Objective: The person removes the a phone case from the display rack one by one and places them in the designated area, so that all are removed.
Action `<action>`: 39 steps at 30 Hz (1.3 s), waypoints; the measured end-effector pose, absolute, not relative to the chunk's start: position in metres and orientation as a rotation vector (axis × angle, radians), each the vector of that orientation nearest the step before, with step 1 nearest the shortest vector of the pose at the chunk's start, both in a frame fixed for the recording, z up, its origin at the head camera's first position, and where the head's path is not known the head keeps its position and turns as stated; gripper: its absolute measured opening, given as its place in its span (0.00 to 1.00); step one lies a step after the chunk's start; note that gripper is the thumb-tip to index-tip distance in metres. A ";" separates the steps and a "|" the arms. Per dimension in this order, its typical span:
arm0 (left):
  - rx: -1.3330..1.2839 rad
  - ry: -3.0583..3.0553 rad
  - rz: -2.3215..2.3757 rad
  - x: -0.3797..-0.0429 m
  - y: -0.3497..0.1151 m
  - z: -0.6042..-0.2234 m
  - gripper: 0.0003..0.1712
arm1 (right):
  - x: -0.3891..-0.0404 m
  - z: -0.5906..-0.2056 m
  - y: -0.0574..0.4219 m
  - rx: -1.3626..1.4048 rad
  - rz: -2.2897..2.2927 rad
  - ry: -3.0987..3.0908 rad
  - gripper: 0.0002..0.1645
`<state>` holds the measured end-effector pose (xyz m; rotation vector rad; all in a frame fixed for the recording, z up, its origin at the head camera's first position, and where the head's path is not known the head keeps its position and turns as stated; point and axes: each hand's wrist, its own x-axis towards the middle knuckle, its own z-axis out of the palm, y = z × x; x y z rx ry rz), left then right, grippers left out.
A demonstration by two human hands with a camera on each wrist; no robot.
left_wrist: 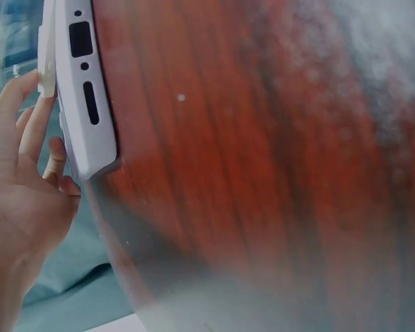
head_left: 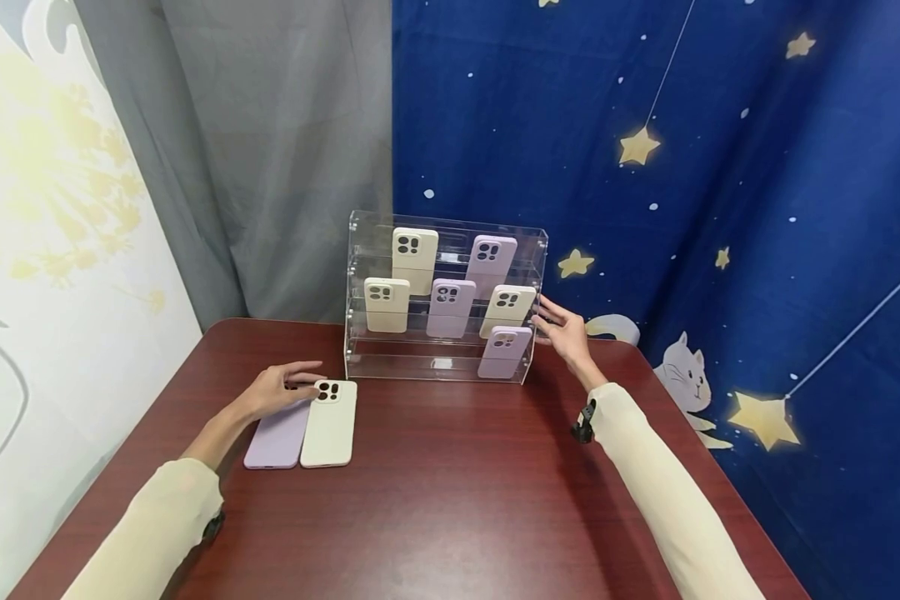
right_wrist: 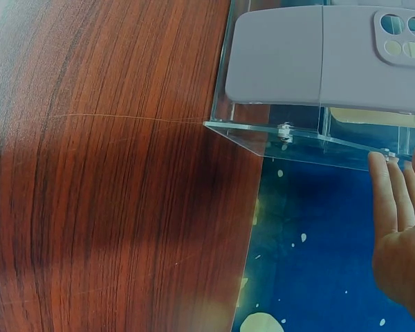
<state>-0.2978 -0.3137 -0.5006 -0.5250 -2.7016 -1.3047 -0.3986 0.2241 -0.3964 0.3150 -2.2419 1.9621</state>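
Note:
At the table's left, a lilac phone case [head_left: 276, 440] and a cream phone case [head_left: 330, 433] lie side by side. My left hand [head_left: 273, 390] is over the lilac one's top end, and its fingertips touch the cream case by the camera cutout. Charging-port openings show on the lilac case's end in the left wrist view. A clear acrylic display rack [head_left: 397, 367] stands at the back, with cream and lilac cases on its tiers. Beside its right panel, my right hand [head_left: 566, 333] rests extended fingertips against the acrylic; it holds nothing.
On the rack's bottom tier, a lilac case [head_left: 504, 353] leans at the right end. The dark red wooden table [head_left: 450, 508] runs back to a grey curtain [head_left: 285, 167] and a blue star-patterned curtain [head_left: 510, 125]. Black wrist devices [head_left: 584, 422] sit at both sleeves.

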 end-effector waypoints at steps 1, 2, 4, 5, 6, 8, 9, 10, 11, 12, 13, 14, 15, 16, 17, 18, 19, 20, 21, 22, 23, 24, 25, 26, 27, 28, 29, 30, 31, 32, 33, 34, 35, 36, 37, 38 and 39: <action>-0.536 -2.699 -1.298 -0.298 -0.314 -0.500 0.34 | -0.399 -0.396 0.224 0.313 1.965 -2.241 0.33; -0.541 -2.701 -1.296 -0.298 -0.314 -0.500 0.34 | -0.399 -0.396 0.224 0.310 1.969 -2.240 0.33; -0.534 -2.706 -1.288 -0.299 -0.314 -0.500 0.35 | -0.400 -0.396 0.224 0.306 1.981 -2.236 0.33; -0.530 -2.712 -1.285 -0.299 -0.315 -0.500 0.35 | -0.401 -0.397 0.224 0.310 1.985 -2.233 0.33; -0.514 -2.726 -1.276 -0.298 -0.314 -0.498 0.36 | -0.402 -0.399 0.225 0.314 1.987 -2.228 0.33; -0.497 -2.741 -1.257 -0.299 -0.315 -0.498 0.36 | -0.407 -0.403 0.227 0.321 1.986 -2.220 0.33; -0.497 -2.747 -1.247 -0.299 -0.315 -0.498 0.37 | -0.410 -0.406 0.228 0.321 1.985 -2.215 0.33; -0.502 -2.751 -1.235 -0.299 -0.315 -0.499 0.37 | -0.412 -0.409 0.229 0.324 1.975 -2.215 0.33; -0.508 -2.757 -1.223 -0.300 -0.315 -0.499 0.37 | -0.415 -0.412 0.230 0.325 1.963 -2.214 0.32; -0.515 -2.761 -1.207 -0.300 -0.315 -0.499 0.38 | -0.417 -0.415 0.230 0.322 1.952 -2.214 0.32; -0.521 -2.762 -1.198 -0.300 -0.315 -0.500 0.38 | -0.419 -0.417 0.231 0.320 1.936 -2.214 0.32; -0.529 -2.763 -1.193 -0.300 -0.316 -0.500 0.38 | -0.420 -0.418 0.231 0.318 1.918 -2.219 0.32; -0.538 -2.762 -1.194 -0.301 -0.316 -0.501 0.39 | -0.420 -0.419 0.231 0.320 1.905 -2.221 0.32; -0.544 -2.762 -1.189 -0.301 -0.316 -0.501 0.39 | -0.421 -0.420 0.231 0.323 1.894 -2.225 0.32; -0.546 -2.760 -1.191 -0.301 -0.316 -0.501 0.39 | -0.420 -0.420 0.230 0.318 1.892 -2.223 0.32; -0.549 -2.755 -1.198 -0.300 -0.316 -0.502 0.39 | -0.420 -0.420 0.230 0.315 1.892 -2.223 0.32; -0.549 -2.751 -1.205 -0.300 -0.316 -0.501 0.39 | -0.420 -0.420 0.230 0.311 1.892 -2.227 0.32; -0.549 -2.746 -1.210 -0.299 -0.316 -0.501 0.39 | -0.419 -0.419 0.230 0.309 1.895 -2.233 0.33; -0.549 -2.740 -1.209 -0.299 -0.315 -0.501 0.38 | -0.419 -0.419 0.230 0.303 1.903 -2.235 0.33; -0.547 -2.733 -1.203 -0.299 -0.315 -0.500 0.38 | -0.419 -0.419 0.229 0.296 1.911 -2.237 0.33; -0.545 -2.721 -1.204 -0.299 -0.314 -0.499 0.38 | -0.419 -0.419 0.230 0.290 1.918 -2.239 0.33; -0.546 -2.712 -1.208 -0.299 -0.313 -0.498 0.37 | -0.419 -0.419 0.230 0.289 1.925 -2.240 0.33; -0.546 -2.703 -1.209 -0.299 -0.312 -0.497 0.37 | -0.419 -0.419 0.230 0.287 1.936 -2.238 0.33; -0.542 -2.695 -1.205 -0.299 -0.312 -0.495 0.36 | -0.419 -0.419 0.231 0.289 1.950 -2.231 0.33; -0.537 -2.690 -1.201 -0.299 -0.311 -0.493 0.36 | -0.420 -0.419 0.231 0.292 1.963 -2.224 0.33; -0.529 -2.684 -1.204 -0.298 -0.310 -0.491 0.36 | -0.420 -0.419 0.232 0.298 1.972 -2.220 0.33; -0.520 -2.684 -1.207 -0.298 -0.309 -0.489 0.36 | -0.420 -0.419 0.232 0.304 1.979 -2.217 0.33; -0.512 -2.685 -1.209 -0.298 -0.308 -0.486 0.36 | -0.420 -0.419 0.233 0.309 1.987 -2.213 0.33; -0.504 -2.686 -1.205 -0.297 -0.307 -0.484 0.36 | -0.420 -0.419 0.233 0.316 1.993 -2.212 0.33; -0.500 -2.686 -1.194 -0.297 -0.306 -0.482 0.35 | -0.420 -0.419 0.233 0.322 1.996 -2.210 0.33; -0.502 -2.683 -1.187 -0.296 -0.305 -0.480 0.35 | -0.419 -0.419 0.233 0.324 1.997 -2.210 0.33; -0.505 -2.677 -1.184 -0.296 -0.304 -0.477 0.35 | -0.419 -0.418 0.233 0.322 1.996 -2.210 0.33; -0.513 -2.671 -1.169 -0.296 -0.303 -0.476 0.34 | -0.418 -0.418 0.232 0.318 1.992 -2.213 0.33; -0.524 -2.660 -1.155 -0.295 -0.302 -0.474 0.34 | -0.418 -0.418 0.232 0.313 1.984 -2.218 0.33; -0.532 -2.651 -1.144 -0.295 -0.300 -0.472 0.34 | -0.418 -0.418 0.231 0.307 1.973 -2.222 0.33; -0.541 -2.640 -1.134 -0.295 -0.298 -0.470 0.33 | -0.418 -0.418 0.231 0.301 1.961 -2.226 0.33; -0.547 -2.631 -1.131 -0.295 -0.296 -0.468 0.33 | -0.417 -0.418 0.230 0.298 1.943 -2.235 0.33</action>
